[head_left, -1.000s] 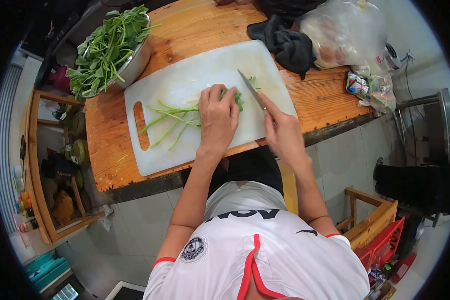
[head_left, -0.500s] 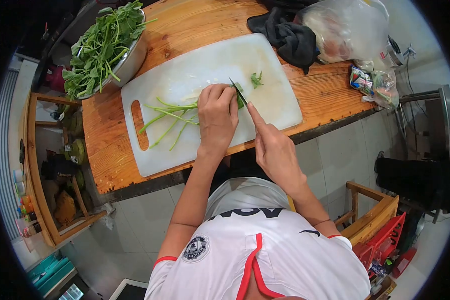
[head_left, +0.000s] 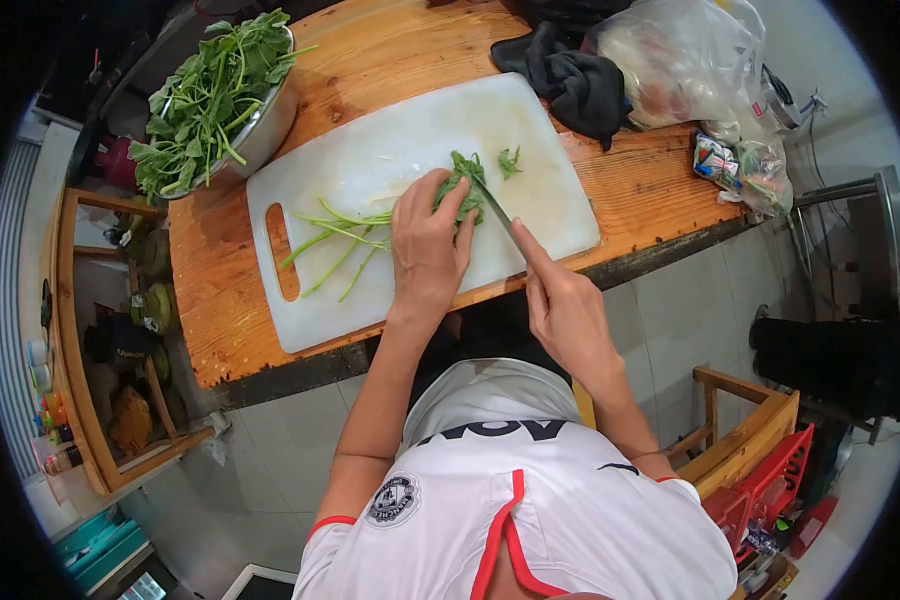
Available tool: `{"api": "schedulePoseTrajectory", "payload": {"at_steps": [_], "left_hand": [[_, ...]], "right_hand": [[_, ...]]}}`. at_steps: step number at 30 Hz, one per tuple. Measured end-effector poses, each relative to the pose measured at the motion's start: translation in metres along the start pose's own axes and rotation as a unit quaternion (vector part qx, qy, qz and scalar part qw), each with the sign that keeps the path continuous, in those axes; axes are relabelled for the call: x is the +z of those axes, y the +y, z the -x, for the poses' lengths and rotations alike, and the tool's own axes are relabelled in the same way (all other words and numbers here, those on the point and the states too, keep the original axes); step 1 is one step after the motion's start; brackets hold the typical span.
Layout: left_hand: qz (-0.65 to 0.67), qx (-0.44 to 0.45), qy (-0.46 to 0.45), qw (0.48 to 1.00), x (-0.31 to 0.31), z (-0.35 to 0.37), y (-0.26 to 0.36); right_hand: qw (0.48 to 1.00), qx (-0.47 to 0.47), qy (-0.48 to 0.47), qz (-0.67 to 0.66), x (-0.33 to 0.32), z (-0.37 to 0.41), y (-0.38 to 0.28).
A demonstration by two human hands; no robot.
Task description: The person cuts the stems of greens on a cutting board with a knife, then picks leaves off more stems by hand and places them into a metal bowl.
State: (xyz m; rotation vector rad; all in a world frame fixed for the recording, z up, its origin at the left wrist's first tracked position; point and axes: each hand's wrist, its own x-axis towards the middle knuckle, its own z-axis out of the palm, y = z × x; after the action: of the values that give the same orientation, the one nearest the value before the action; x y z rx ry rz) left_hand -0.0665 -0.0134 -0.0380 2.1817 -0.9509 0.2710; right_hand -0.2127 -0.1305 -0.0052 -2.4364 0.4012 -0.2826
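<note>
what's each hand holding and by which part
The right hand holds the knife by its handle; the left hand holds the greens mid-bunch.

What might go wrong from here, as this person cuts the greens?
The knife in the right hand is close to the left hand on the greens, so a slip might cut it. Other leaves heap above the rim of the metal bowl; a bump might spill some.

Left hand (head_left: 428,242) holding leafy green stems (head_left: 342,233) on white rectangular plastic board (head_left: 365,155), right hand (head_left: 568,312) gripping slim metal-bladed knife (head_left: 497,211), round silver metal bowl (head_left: 276,128) heaped with greens (head_left: 220,95)
</note>
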Motion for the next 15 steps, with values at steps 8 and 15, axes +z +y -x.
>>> {"api": "schedulePoseTrajectory", "payload": {"at_steps": [8,15], "left_hand": [[-0.013,-0.005,0.003,1.000,-0.001,-0.004,0.003],[-0.003,0.048,-0.008,0.999,-0.007,0.004,-0.004]], "right_hand": [[0.997,0.012,0.004,-0.072,-0.017,-0.007,-0.011],[0.997,-0.037,0.000,-0.063,-0.009,-0.041,0.004]]}}
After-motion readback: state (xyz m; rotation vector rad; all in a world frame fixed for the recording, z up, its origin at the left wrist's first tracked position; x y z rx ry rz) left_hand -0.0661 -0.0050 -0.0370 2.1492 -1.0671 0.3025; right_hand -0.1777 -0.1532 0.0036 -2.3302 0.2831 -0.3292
